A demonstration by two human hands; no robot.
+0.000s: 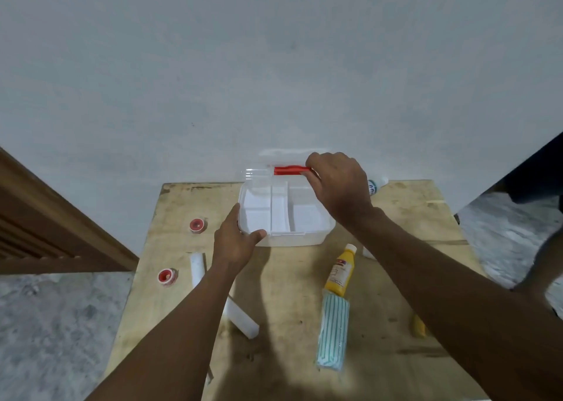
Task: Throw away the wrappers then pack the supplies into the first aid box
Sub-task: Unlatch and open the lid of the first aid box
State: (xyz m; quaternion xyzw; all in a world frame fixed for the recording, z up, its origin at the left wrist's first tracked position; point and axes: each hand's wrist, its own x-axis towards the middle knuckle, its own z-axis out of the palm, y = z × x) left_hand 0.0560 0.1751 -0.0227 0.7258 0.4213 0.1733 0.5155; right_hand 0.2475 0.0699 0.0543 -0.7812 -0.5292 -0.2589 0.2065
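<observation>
Clear-plastic first aid box open at far edge of desk | left grip clasps its near-left corner; right grip pinches red handle | risk: handle slips, lid drops or box tips | lid barely visible against wall; bottle behind right wrist mostly hidden

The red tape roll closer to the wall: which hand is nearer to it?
Left. The left hand grips a corner of the first aid box, just right of the red tape roll; the right hand holds the red handle across the box.
</observation>
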